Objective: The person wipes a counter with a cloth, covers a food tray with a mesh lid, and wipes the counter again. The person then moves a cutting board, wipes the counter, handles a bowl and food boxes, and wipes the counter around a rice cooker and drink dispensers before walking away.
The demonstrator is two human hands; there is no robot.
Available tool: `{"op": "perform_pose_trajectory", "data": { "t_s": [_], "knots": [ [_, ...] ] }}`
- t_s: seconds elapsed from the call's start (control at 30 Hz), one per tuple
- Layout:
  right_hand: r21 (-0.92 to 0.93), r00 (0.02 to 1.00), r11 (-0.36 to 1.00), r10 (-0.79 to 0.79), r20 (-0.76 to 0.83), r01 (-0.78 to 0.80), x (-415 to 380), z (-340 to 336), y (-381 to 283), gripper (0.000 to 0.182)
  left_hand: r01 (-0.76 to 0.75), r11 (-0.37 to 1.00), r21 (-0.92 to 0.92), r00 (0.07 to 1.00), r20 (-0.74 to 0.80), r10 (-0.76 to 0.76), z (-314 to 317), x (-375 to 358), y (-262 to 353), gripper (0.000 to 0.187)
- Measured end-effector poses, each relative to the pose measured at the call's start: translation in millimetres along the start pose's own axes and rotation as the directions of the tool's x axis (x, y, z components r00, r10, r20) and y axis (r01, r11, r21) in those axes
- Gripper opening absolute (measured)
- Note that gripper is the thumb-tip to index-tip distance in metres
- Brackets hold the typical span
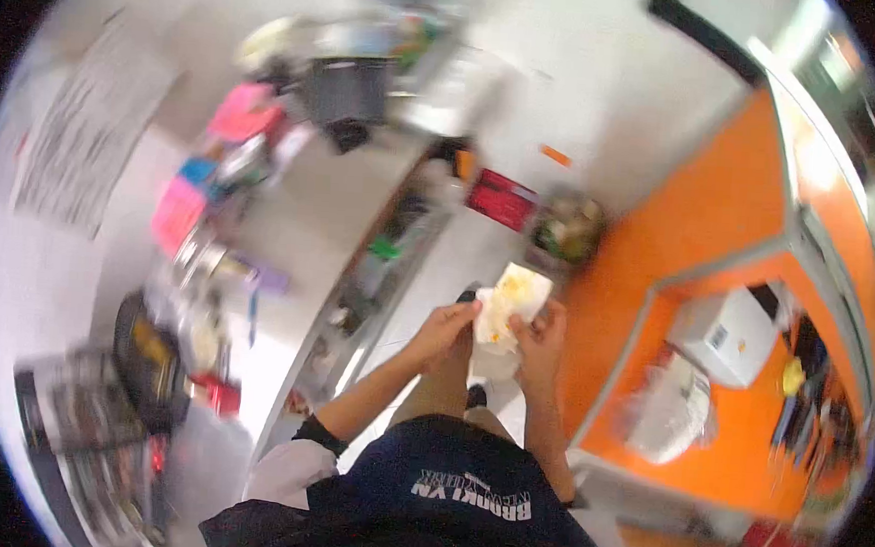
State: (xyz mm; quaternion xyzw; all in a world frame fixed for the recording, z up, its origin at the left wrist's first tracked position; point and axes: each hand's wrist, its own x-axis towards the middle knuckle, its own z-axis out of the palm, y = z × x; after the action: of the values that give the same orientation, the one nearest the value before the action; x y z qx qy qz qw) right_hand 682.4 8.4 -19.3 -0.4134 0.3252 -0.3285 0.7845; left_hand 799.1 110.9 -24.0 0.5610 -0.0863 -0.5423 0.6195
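Note:
Both my hands hold a white stained paper or napkin (509, 303) with yellow-orange marks, out in front of my body above the floor. My left hand (445, 326) grips its left edge and my right hand (542, 332) grips its right side. The frame is blurred, so I cannot tell exactly what the paper is. Below it, a dark shirt with white lettering (474, 496) fills the lower middle.
A grey counter (301, 215) with pink and blue items, a dark bin (346, 92) and shelves runs along the left. A bin with rubbish (563, 231) stands on the floor ahead. An orange counter (727, 291) with a white box (729, 337) is on the right.

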Motion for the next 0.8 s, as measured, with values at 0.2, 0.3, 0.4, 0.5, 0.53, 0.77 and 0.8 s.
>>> {"op": "perform_pose_trajectory", "data": {
  "t_s": [0.2,0.3,0.4,0.5,0.53,0.77,0.8],
  "knots": [
    [-0.331,0.854,0.943,0.146,0.499,0.032,-114.1,35.7,62.4,0.014,-0.262,0.918,-0.299,0.915,-0.379,0.137,-60.5,-196.4,-71.9,0.034],
    [-0.371,0.662,0.925,0.327,0.674,-0.080,-188.6,99.8,47.6,0.012,-0.414,0.844,-0.343,0.798,-0.582,0.155,-69.5,-288.1,-98.1,0.032],
    [-0.515,0.396,0.824,0.565,0.724,-0.234,-244.5,154.1,60.5,0.010,-0.625,0.691,-0.363,0.619,-0.770,0.156,-84.4,-369.1,-119.9,0.034],
    [-0.614,0.177,0.779,0.627,0.759,-0.126,-311.8,194.6,97.9,0.013,-0.721,0.618,-0.314,0.443,-0.895,0.061,-92.6,-443.1,-139.2,0.033],
    [-0.629,0.080,0.776,0.631,0.771,-0.058,-336.6,200.0,123.4,0.015,-0.744,0.598,-0.299,0.398,-0.917,0.037,-94.3,-473.9,-147.0,0.030],
    [-0.789,-0.352,0.609,0.723,0.594,-0.083,-554.0,242.5,240.4,0.028,-0.794,0.606,0.047,-0.069,-0.998,-0.013,-143.1,-646.8,-257.2,0.036],
    [-0.819,-0.415,0.571,0.731,0.542,-0.064,-577.1,244.2,255.7,0.029,-0.759,0.649,0.046,-0.117,-0.991,-0.066,-146.4,-663.4,-268.9,0.040]
  ]
}}
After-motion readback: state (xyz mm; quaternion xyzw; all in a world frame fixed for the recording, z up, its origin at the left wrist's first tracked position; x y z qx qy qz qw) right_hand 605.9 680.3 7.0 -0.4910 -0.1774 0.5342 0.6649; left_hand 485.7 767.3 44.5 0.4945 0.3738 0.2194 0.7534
